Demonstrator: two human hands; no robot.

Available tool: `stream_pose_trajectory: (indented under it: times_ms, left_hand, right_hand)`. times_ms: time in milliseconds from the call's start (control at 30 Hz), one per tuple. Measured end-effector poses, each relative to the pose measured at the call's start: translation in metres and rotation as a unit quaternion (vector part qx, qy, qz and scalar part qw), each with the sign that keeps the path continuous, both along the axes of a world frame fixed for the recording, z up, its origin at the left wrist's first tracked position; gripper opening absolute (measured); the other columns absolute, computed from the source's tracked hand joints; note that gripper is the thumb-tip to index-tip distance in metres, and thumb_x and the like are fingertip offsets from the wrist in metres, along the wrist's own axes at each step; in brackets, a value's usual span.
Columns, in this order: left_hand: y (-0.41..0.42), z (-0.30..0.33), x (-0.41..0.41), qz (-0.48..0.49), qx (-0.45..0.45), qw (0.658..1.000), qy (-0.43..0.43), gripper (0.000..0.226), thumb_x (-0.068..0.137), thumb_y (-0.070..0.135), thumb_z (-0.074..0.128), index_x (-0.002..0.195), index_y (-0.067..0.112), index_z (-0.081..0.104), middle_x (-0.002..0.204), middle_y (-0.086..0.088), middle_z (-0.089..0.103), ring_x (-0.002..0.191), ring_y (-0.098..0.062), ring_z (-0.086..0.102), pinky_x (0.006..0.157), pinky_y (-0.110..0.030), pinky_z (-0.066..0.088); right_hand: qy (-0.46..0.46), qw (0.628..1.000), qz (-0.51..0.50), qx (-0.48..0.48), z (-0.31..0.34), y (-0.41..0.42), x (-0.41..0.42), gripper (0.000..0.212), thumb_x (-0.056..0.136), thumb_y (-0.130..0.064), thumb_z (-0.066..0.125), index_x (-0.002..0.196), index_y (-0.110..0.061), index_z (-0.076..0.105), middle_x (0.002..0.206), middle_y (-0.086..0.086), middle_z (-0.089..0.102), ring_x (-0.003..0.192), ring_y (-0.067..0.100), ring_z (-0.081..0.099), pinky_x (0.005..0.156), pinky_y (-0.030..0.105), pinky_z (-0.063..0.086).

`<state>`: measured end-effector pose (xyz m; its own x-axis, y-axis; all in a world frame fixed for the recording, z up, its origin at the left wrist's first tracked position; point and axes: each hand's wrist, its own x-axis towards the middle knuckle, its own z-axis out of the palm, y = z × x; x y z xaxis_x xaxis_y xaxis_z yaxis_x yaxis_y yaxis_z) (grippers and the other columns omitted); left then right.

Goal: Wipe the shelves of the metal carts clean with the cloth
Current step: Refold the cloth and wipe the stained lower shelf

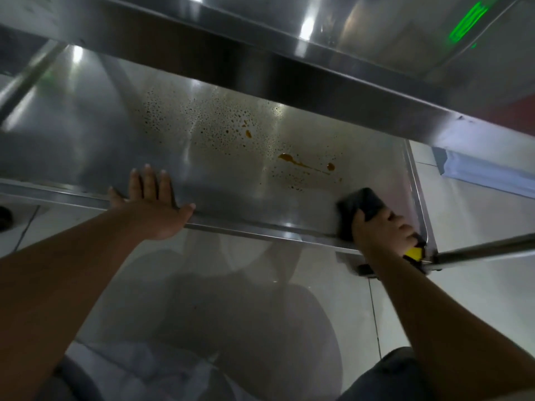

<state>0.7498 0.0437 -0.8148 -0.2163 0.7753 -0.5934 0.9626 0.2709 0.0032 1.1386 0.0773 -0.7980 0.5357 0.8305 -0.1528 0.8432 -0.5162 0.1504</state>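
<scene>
A metal cart's lower shelf (86, 146) fills the middle of the view. It carries orange-brown sauce stains (289, 159) and many small dried droplets near its far right part. My left hand (150, 201) lies flat with fingers spread on the shelf's front rim. My right hand (382, 233) is shut on a dark cloth (357, 204) with a yellow part (414, 253), pressed on the shelf's near right corner, short of the stains.
The cart's upper shelf (289, 68) overhangs the far half of the lower one. A cart post (486, 250) runs right from the near right corner, another post (29, 79) at the far left. White floor tiles (477, 215) and my knees lie below.
</scene>
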Motion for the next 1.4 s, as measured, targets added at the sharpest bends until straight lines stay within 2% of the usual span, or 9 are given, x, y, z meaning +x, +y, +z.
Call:
stream_pose_trajectory:
  times_ms: [200, 267, 400, 500, 667, 867, 1033, 1233, 1400]
  left_hand:
    - [0.006, 0.005, -0.028, -0.077, -0.045, 0.996, -0.002, 0.097, 0.073, 0.082, -0.002, 0.149, 0.024, -0.019, 0.157, -0.007, -0.025, 0.145, -0.032, -0.019, 0.116, -0.055, 0.005]
    - [0.001, 0.012, -0.051, -0.193, 0.002, 0.981, 0.008, 0.092, 0.072, 0.076, -0.014, 0.148, 0.026, -0.02, 0.158, -0.008, -0.021, 0.145, -0.034, -0.017, 0.118, -0.048, 0.005]
    - [-0.012, 0.011, -0.107, -0.306, 0.118, 0.945, -0.022, 0.1, 0.074, 0.074, -0.026, 0.149, 0.019, 0.01, 0.157, -0.005, 0.006, 0.146, -0.026, 0.007, 0.118, -0.043, 0.017]
    - [-0.027, -0.003, -0.118, -0.24, 0.169, 0.955, -0.051, 0.098, 0.07, 0.08, -0.022, 0.145, 0.021, -0.003, 0.155, 0.002, -0.003, 0.144, -0.015, -0.004, 0.118, -0.039, 0.011]
    - [-0.027, -0.014, -0.137, -0.045, 0.209, 0.977, 0.01, 0.107, 0.076, 0.083, 0.001, 0.152, 0.009, 0.012, 0.161, -0.01, 0.004, 0.148, -0.024, 0.0, 0.117, -0.047, 0.008]
    - [-0.024, -0.016, -0.141, -0.055, 0.178, 0.982, 0.012, 0.113, 0.068, 0.086, -0.01, 0.152, 0.013, 0.002, 0.161, -0.01, -0.002, 0.147, -0.024, -0.005, 0.116, -0.046, 0.004]
    - [-0.022, -0.007, -0.173, -0.063, 0.186, 0.98, -0.001, 0.122, 0.06, 0.092, 0.009, 0.152, 0.013, 0.001, 0.161, -0.007, -0.003, 0.147, -0.022, -0.006, 0.117, -0.045, 0.004]
    - [-0.033, -0.028, -0.205, -0.005, 0.235, 0.971, 0.028, 0.139, 0.05, 0.104, 0.009, 0.152, 0.009, 0.003, 0.16, -0.014, 0.003, 0.147, -0.032, 0.0, 0.116, -0.044, -0.001]
    - [-0.034, -0.03, -0.203, 0.008, 0.239, 0.971, 0.014, 0.141, 0.048, 0.104, 0.002, 0.151, 0.008, -0.004, 0.16, -0.016, -0.004, 0.147, -0.033, -0.006, 0.111, -0.041, -0.013]
  right_hand:
    - [0.039, 0.976, 0.216, 0.016, 0.0, -0.005, -0.144, 0.087, 0.086, -0.074, 0.016, 0.146, -0.011, 0.023, 0.142, 0.023, 0.039, 0.129, 0.042, 0.035, 0.105, 0.051, 0.026]
    - [0.037, 0.959, 0.28, 0.007, -0.001, -0.015, -0.175, 0.091, 0.084, -0.077, 0.009, 0.148, -0.013, 0.02, 0.142, 0.022, 0.039, 0.128, 0.041, 0.036, 0.104, 0.053, 0.025]
    - [0.022, 0.937, 0.348, 0.033, -0.006, -0.022, -0.157, 0.084, 0.086, -0.073, 0.0, 0.152, -0.019, 0.006, 0.156, 0.014, 0.022, 0.144, 0.034, 0.016, 0.113, 0.06, 0.001]
    - [0.07, 0.921, 0.378, 0.07, -0.014, -0.027, -0.12, 0.066, 0.093, -0.066, 0.004, 0.151, -0.035, -0.006, 0.16, 0.008, 0.01, 0.146, 0.032, 0.008, 0.117, 0.054, 0.008]
    - [0.059, 0.939, 0.332, 0.071, -0.022, -0.025, -0.15, 0.064, 0.089, -0.067, 0.002, 0.149, -0.044, 0.007, 0.161, 0.002, 0.012, 0.145, 0.035, 0.009, 0.111, 0.061, 0.015]
    - [0.09, 0.882, 0.458, 0.071, -0.025, -0.025, -0.301, 0.07, 0.086, -0.067, 0.023, 0.149, -0.037, 0.012, 0.156, 0.009, 0.021, 0.138, 0.041, 0.02, 0.108, 0.063, 0.013]
    - [0.067, 0.852, 0.517, 0.048, -0.021, -0.018, -0.316, 0.067, 0.088, -0.066, 0.021, 0.148, -0.041, 0.005, 0.158, 0.004, 0.019, 0.141, 0.036, 0.018, 0.109, 0.062, 0.013]
    - [0.027, 0.913, 0.405, 0.04, -0.02, -0.015, -0.238, 0.069, 0.09, -0.068, 0.02, 0.15, -0.038, 0.007, 0.157, 0.006, 0.02, 0.139, 0.036, 0.025, 0.108, 0.06, 0.024]
    - [0.048, 0.915, 0.398, 0.04, -0.02, -0.007, -0.318, 0.069, 0.091, -0.065, 0.023, 0.15, -0.037, 0.002, 0.159, 0.007, 0.013, 0.139, 0.038, 0.02, 0.109, 0.061, 0.018]
